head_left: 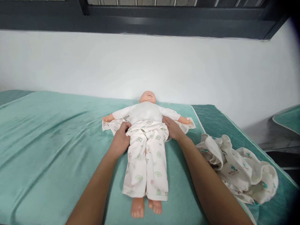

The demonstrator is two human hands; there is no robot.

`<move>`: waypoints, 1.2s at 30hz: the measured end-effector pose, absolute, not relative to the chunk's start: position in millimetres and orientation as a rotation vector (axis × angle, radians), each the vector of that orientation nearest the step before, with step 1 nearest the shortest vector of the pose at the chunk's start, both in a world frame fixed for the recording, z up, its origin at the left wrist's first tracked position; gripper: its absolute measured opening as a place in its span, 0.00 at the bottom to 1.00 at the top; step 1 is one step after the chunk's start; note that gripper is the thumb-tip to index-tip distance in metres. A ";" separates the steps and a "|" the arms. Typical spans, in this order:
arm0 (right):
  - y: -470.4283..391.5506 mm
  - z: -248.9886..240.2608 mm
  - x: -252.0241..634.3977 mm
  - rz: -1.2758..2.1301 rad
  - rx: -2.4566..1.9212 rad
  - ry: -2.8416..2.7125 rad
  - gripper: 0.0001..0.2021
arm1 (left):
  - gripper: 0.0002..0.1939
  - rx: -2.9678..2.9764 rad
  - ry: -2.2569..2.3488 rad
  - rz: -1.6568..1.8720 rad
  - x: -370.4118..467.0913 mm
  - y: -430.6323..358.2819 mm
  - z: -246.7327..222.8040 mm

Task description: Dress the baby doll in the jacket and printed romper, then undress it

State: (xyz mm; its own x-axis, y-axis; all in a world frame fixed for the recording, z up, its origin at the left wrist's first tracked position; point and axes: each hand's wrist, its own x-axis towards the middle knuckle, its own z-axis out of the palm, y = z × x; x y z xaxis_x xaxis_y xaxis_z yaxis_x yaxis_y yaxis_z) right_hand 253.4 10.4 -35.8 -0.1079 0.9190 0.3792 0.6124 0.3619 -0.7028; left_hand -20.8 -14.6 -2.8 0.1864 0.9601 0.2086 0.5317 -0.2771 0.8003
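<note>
The doll point(148, 113) lies face up on the bed point(58, 150), head near the wall point(98, 65), in patterned trousers point(145, 156). The left hand point(120, 137) curls partly at one side of the waist, the right hand point(173, 128) at the other; whether either grips cloth I cannot tell. Crumpled clothes point(241, 172) lie beside the right forearm.

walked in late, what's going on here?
A person's left hand and right hand are on either side of a doll, at the top of its printed pants. The doll lies on its back on a green sheet, pants on, feet showing below. Printed cloth spreads under its arms; a crumpled white cloth lies to the right.
</note>
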 end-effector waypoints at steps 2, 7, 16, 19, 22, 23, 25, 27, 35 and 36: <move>9.0 -33.3 252.5 0.527 -1.378 -1.763 0.22 | 0.11 1.890 1.411 0.970 -20.3 -14.8 -2.0; -0.5 -25.4 246.7 0.519 -1.424 -1.581 0.21 | 0.11 1.865 1.424 0.965 -19.9 -14.6 -0.4; -5.6 -22.0 250.6 0.899 -1.393 -1.161 0.09 | 0.11 1.853 1.491 0.929 -21.9 -12.4 -0.6; -5.5 -21.7 250.5 1.004 -1.380 -1.151 0.12 | 0.12 1.842 1.487 0.935 -21.9 -11.7 -0.9; -1.6 -20.5 249.3 1.056 -1.404 -1.132 0.14 | 0.12 1.838 1.497 0.923 -22.0 -12.1 0.1; 0.3 -20.0 248.7 1.064 -1.419 -1.131 0.15 | 0.12 1.838 1.498 0.920 -21.9 -12.6 0.8; 4.3 -19.3 247.4 1.063 -1.455 -1.128 0.14 | 0.11 1.842 1.493 0.918 -21.4 -13.8 2.8; 7.3 -19.1 245.5 1.036 -1.493 -1.122 0.12 | 0.11 1.843 1.498 0.918 -20.4 -15.0 5.0; 3.3 -23.6 240.3 0.849 -1.478 -1.071 0.12 | 0.10 1.860 1.517 0.913 -18.0 -15.6 8.3; 2.9 -24.5 240.4 0.851 -1.464 -1.070 0.13 | 0.10 1.859 1.518 0.909 -18.5 -15.4 7.9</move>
